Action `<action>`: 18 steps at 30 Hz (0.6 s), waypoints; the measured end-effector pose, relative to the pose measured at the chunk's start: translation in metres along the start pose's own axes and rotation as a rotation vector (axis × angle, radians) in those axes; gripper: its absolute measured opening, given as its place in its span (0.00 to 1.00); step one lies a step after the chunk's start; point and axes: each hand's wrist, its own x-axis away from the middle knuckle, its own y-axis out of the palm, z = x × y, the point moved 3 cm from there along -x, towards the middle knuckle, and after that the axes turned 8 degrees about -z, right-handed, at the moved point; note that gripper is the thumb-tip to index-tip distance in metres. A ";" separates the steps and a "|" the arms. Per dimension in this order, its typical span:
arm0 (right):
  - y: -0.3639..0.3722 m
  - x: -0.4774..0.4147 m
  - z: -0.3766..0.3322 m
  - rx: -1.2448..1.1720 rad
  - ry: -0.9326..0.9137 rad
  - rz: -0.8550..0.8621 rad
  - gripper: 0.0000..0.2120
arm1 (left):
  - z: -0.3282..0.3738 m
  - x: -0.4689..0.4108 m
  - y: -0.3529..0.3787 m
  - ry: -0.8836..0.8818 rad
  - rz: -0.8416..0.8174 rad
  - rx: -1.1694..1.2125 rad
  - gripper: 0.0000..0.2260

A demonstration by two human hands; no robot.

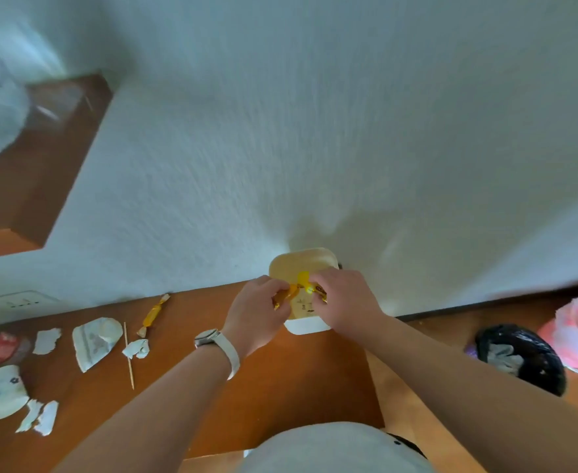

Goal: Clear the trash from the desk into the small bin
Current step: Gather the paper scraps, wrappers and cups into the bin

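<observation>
Wrapper (299,291) is pinched at both ends by left hand (258,314) and right hand (343,302), stretched crosswise directly over the small bin (306,327) at the desk (280,387) back edge.

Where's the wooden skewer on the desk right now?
In the head view, the wooden skewer lies left of the hands, between the torn paper cup and a small crumpled paper scrap.

Orange-brown desk (280,387), pale cream-yellow small bin (301,264) on a white base, shiny yellow-gold wrapper (297,290) between both hands, matching gold candy wrapper (152,315) left of the left hand (256,319), white watch strap (227,349), black bag (533,360) right of the right hand (345,302)
</observation>
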 end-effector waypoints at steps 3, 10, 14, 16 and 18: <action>0.002 -0.004 0.011 0.059 -0.057 -0.025 0.01 | 0.011 -0.001 0.005 0.042 0.030 -0.121 0.11; 0.003 -0.018 0.022 0.108 -0.179 -0.128 0.06 | 0.015 0.009 0.011 -0.044 0.150 -0.120 0.10; 0.006 -0.025 0.016 0.116 -0.230 -0.154 0.09 | -0.003 0.030 0.010 -0.101 0.134 -0.096 0.13; 0.009 -0.028 0.007 0.115 -0.270 -0.164 0.12 | -0.017 0.043 0.006 -0.142 0.125 -0.097 0.15; 0.011 -0.032 -0.008 0.115 -0.326 -0.155 0.15 | -0.036 0.056 0.004 -0.184 0.105 -0.136 0.17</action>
